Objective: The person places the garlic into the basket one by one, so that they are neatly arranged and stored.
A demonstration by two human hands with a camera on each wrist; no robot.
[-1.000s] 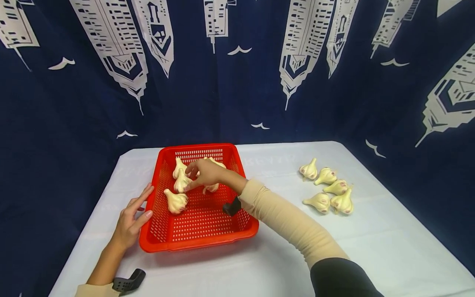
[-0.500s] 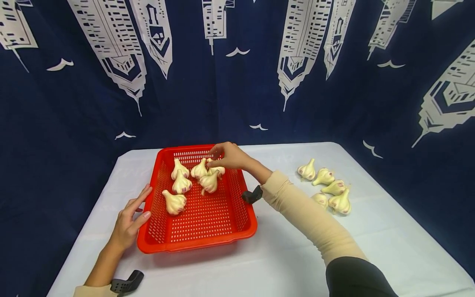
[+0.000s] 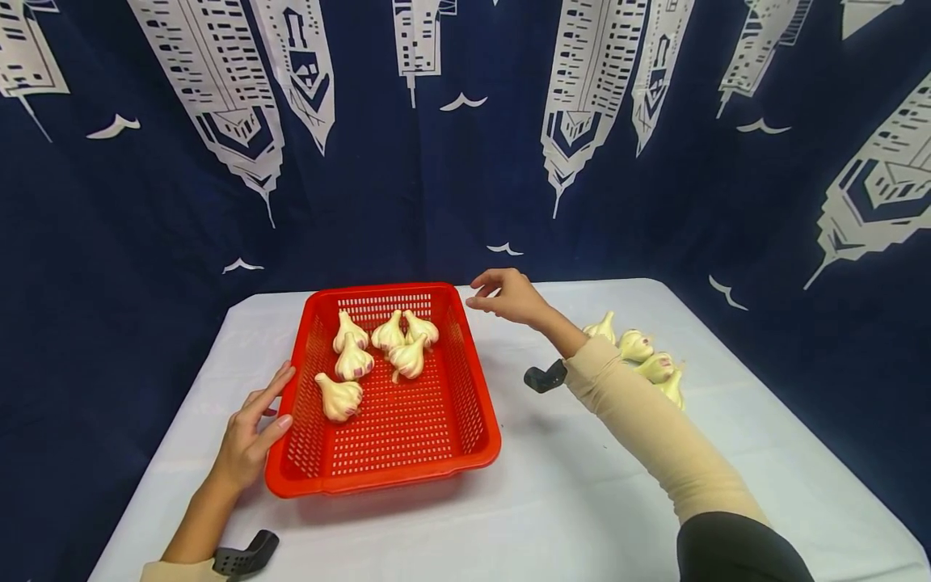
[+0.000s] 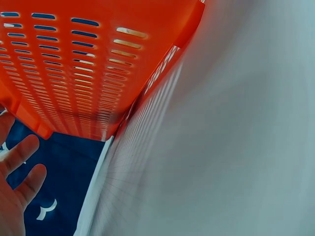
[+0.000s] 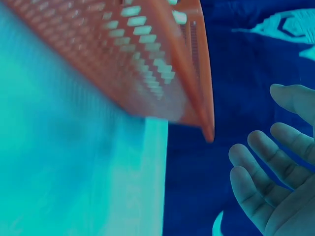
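A red plastic basket (image 3: 482,388) with slotted walls stands on the table. Several garlic bulbs (image 3: 339,398) lie in its left and back part. My left hand (image 3: 246,440) rests against the basket's left rim, fingers straight and spread; in the left wrist view its fingertips (image 4: 32,183) show beside the slotted wall. Beyond the basket's right rim, my right hand (image 3: 512,296) hangs in the air with relaxed fingers and holds nothing. More loose garlic bulbs (image 3: 636,346) lie on the right of the table, partly hidden behind my right sleeve.
A white cloth covers the table (image 3: 575,485). Behind it hangs a dark blue curtain (image 3: 407,194) printed with white buildings and birds. Black wrist devices (image 3: 545,377) sit on both wrists.
My right hand has lifted from the garlic bulbs in the basket and moved right, past the rim. The left hand keeps its place on the rim.
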